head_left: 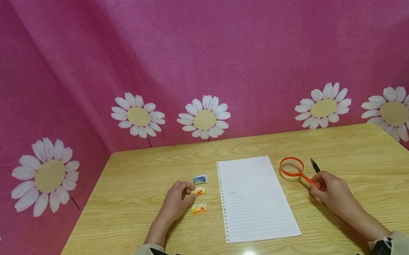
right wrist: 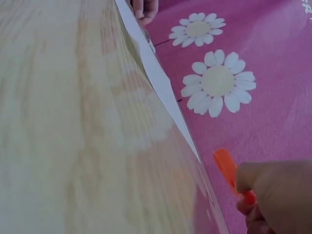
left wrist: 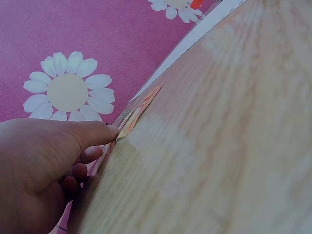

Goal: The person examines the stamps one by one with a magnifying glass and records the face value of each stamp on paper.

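Wooden table backed by flowered pink cloth. Middle orange stamp, left of lined paper, pinched by left hand; red-orange magnifying glass, right of paper, gripped by right hand.

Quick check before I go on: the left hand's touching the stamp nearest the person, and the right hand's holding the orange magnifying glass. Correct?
Not quite: the left hand is touching the middle stamp, not the nearest stamp, as the head view shows. The right hand does hold the orange magnifying glass.
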The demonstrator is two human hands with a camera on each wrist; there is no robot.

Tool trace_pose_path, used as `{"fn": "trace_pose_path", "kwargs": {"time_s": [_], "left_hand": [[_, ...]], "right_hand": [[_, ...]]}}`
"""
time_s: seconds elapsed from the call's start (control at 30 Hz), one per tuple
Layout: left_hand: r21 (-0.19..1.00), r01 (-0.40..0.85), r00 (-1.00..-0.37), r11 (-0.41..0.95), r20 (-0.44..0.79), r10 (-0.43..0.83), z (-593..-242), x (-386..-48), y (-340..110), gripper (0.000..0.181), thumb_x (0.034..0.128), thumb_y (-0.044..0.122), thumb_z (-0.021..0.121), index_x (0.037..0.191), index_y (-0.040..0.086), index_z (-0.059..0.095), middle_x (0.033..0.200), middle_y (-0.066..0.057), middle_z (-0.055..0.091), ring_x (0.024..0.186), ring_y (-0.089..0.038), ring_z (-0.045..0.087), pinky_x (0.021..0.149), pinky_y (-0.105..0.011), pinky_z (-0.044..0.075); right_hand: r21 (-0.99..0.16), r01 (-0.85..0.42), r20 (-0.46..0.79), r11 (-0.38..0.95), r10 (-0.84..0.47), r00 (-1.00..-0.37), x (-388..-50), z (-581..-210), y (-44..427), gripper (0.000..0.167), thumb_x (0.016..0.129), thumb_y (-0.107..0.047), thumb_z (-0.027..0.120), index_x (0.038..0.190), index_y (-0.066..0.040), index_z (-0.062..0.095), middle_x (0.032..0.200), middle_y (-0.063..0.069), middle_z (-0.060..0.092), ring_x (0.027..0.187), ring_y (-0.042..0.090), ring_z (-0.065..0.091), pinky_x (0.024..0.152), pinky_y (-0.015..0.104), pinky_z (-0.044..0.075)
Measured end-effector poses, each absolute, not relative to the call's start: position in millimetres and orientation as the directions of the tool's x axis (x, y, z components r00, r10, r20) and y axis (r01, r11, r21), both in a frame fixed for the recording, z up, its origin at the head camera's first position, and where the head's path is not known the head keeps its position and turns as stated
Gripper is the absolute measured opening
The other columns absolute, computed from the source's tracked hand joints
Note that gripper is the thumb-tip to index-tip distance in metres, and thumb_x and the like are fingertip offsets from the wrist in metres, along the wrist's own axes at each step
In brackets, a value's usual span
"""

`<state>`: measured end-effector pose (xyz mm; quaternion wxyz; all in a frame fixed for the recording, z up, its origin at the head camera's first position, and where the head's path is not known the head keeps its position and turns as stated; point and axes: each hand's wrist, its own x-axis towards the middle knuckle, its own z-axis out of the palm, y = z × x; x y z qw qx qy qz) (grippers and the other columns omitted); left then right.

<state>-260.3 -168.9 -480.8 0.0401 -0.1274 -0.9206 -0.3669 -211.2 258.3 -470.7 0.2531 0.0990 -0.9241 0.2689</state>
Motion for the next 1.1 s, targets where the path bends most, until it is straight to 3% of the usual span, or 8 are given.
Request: {"fn": "trace_pose_path", "kwargs": {"time_s": [0.63,1.1], "left_hand": [[0.663,0.254,-0.967,0.704,0.161,0.198,-479.7,-260.0,-168.0,0.012,0.0894,0.012,0.07,0.1,0.009,0.066,0.089,-0.003,0.054,0.083,-0.015,0.047,0.079,-0.032,0.042],[0.66,0.244,-0.97,0.711,0.152,0.192,-478.6,-259.0,-168.0,0.012,0.0892,0.012,0.07,0.1,0.009,0.066,0.09,-0.002,0.055,0.083,-0.014,0.047,0.079,-0.031,0.042]], "right_hand": [[-0.521,-0.148,0.351,0.841,0.053,-0.935,-216.2,-469.2,248.9,0.014,0.077,0.001,0.067,0.087,0.007,0.059,0.069,0.011,0.061,0.06,0.013,0.048,0.051,0.021,0.038],[-0.485,-0.106,0.279,0.868,0.039,-0.959,-215.4,-467.3,249.8,0.017,0.078,-0.004,0.069,0.082,0.004,0.054,0.066,0.007,0.054,0.06,0.016,0.046,0.054,0.025,0.036]]}}
